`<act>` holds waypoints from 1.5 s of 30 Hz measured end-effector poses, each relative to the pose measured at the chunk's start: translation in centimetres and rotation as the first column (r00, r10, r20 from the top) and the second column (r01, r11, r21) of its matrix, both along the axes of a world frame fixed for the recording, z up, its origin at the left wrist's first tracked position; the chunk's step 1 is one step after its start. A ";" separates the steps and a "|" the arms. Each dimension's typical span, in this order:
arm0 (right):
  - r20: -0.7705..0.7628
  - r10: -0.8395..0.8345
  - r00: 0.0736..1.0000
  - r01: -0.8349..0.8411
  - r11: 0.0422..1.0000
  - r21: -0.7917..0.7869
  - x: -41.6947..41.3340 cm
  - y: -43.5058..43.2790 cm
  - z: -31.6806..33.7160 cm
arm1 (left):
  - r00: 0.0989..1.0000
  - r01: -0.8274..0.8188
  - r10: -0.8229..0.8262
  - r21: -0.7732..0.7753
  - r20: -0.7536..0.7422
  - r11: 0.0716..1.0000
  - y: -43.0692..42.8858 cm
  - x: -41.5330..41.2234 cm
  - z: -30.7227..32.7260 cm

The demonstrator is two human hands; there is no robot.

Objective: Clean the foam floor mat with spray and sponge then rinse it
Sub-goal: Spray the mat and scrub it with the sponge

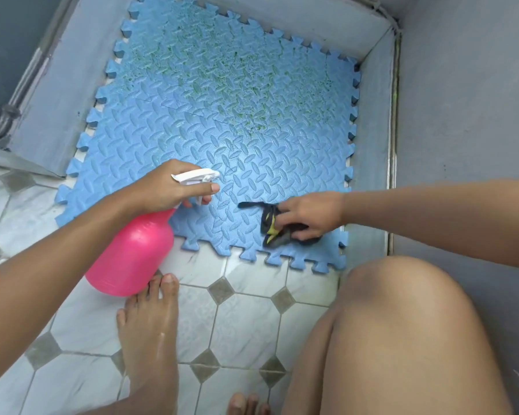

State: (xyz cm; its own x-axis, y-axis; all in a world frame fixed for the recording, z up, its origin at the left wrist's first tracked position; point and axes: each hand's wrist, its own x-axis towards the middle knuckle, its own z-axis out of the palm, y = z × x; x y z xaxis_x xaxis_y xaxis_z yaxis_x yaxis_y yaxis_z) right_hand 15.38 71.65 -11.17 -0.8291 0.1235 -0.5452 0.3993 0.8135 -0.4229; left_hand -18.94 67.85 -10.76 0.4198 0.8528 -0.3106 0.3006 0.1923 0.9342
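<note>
A blue interlocking foam mat (222, 115) lies on the floor, its far half speckled with green grime. My left hand (165, 187) grips the white trigger head of a pink spray bottle (132, 253), nozzle pointing right over the mat's near part. My right hand (310, 215) presses a dark, yellow-streaked sponge (271, 227) onto the mat near its front right edge.
White floor tiles (246, 319) with grey diamond insets lie in front of the mat. Grey walls (462, 100) enclose the mat at the back and right. A raised grey ledge (51, 85) with a pipe runs along the left. My bare foot (147, 333) and knee (402, 324) are close by.
</note>
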 end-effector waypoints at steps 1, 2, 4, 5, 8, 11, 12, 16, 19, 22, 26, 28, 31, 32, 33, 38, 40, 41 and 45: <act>-0.011 -0.222 0.975 0.222 0.972 0.074 1.2 1.8 -0.1 | 1.000 -0.007 0.007 -0.006 0.014 1.000 -0.1 0.0 0.0; -0.039 -0.485 0.874 0.484 0.859 0.167 2.4 3.7 0.1 | 1.000 -0.013 0.013 -0.012 0.025 1.000 -0.1 0.0 0.0; -0.115 -0.850 0.513 0.834 0.462 0.302 4.8 6.9 0.4 | 0.999 -0.021 0.021 -0.020 0.026 1.000 0.0 0.0 -0.2; -0.089 -0.900 0.426 0.862 0.374 0.341 5.5 7.5 0.8 | 1.000 -0.022 0.022 -0.023 0.017 0.999 0.1 0.0 -0.3; 0.024 -0.647 0.762 0.604 0.724 0.332 5.1 5.1 1.3 | 1.000 -0.006 0.006 -0.045 0.005 0.999 0.5 0.3 -0.5; -0.084 -0.045 0.995 0.053 0.993 0.101 2.8 -1.5 0.3 | 1.000 -0.001 0.001 -0.036 -0.009 0.999 0.5 0.5 -0.6; -0.108 0.126 0.986 -0.120 0.991 0.059 2.5 -3.3 0.0 | 1.000 0.003 -0.003 -0.040 -0.011 0.999 0.6 0.6 -0.6; 0.031 0.234 0.972 -0.234 0.972 0.015 3.1 -2.2 0.4 | 1.000 -0.010 0.009 -0.041 -0.022 0.999 0.6 0.3 -0.4; 0.137 -0.326 0.935 0.275 0.914 0.298 4.1 2.1 1.1 | 1.000 -0.005 0.004 -0.048 -0.021 0.999 0.6 0.2 0.0; 0.168 -0.786 0.595 0.657 0.595 0.462 5.4 5.7 1.6 | 1.000 -0.025 0.024 -0.067 -0.015 0.997 0.6 0.1 0.0; 0.397 -0.414 0.819 0.319 0.904 0.284 3.7 4.8 2.8 | 0.999 -0.012 0.010 -0.073 -0.033 0.997 0.7 0.2 -0.1; 0.397 -0.035 0.917 0.025 0.999 0.030 2.5 1.1 2.9 | 0.999 -0.017 0.014 -0.078 -0.037 0.997 0.6 0.3 0.0; 0.285 0.341 0.896 -0.301 0.937 -0.176 2.1 -4.1 2.6 | 0.998 -0.036 0.032 -0.087 -0.049 0.996 0.6 0.4 0.1; 0.296 0.345 0.890 -0.307 0.937 -0.169 2.3 -4.5 2.4 | 0.997 -0.040 0.034 -0.085 -0.062 0.996 0.6 0.4 0.1; 0.293 0.298 0.909 -0.270 0.954 -0.132 2.6 -4.0 2.1 | 0.996 -0.043 0.037 -0.085 -0.078 0.995 0.5 0.3 0.0; 0.047 -0.540 0.840 0.506 0.812 0.292 3.5 6.7 1.5 | 0.989 -0.149 0.146 -0.194 -0.032 0.970 0.0 -0.1 1.2; -0.062 -0.796 0.602 0.763 0.552 0.337 3.3 10.9 1.0 | 0.983 -0.182 0.183 -0.224 -0.016 0.957 -0.1 -0.6 1.6; -0.077 -0.842 0.534 0.811 0.485 0.327 2.8 11.8 0.2 | 0.980 -0.194 0.197 -0.234 -0.012 0.953 -0.1 -0.9 1.8; -0.184 -0.732 0.656 0.750 0.608 0.259 -3.7 6.9 -2.0 | 0.954 -0.290 0.299 -0.286 -0.016 0.913 -0.3 -2.1 2.3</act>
